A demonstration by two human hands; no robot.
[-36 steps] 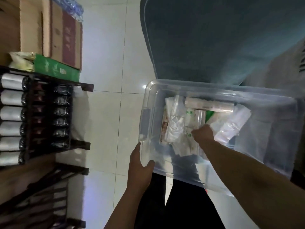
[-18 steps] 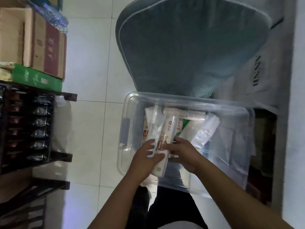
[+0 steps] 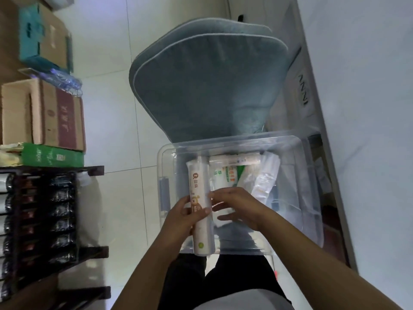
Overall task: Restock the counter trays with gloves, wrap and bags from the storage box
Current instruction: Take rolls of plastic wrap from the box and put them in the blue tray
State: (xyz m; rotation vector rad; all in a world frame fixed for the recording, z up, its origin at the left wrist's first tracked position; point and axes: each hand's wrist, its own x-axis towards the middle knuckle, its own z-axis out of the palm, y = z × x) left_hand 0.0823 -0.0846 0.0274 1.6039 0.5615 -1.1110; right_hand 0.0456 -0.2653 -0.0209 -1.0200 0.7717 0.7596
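Left hand (image 3: 178, 218) grips wrap roll (image 3: 199, 204) over box (image 3: 163, 175); right hand (image 3: 237, 206) loose, fingers at roll's 3 o'clock. Tip: lift straight up, support bottom end.

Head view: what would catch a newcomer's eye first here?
Two hands meet at a long white wrap roll over the clear storage box: the left hand grips it, the right hand reaches in beside it. Behind the box stand grey-blue cushions; a dark rack of bottles fills the left.
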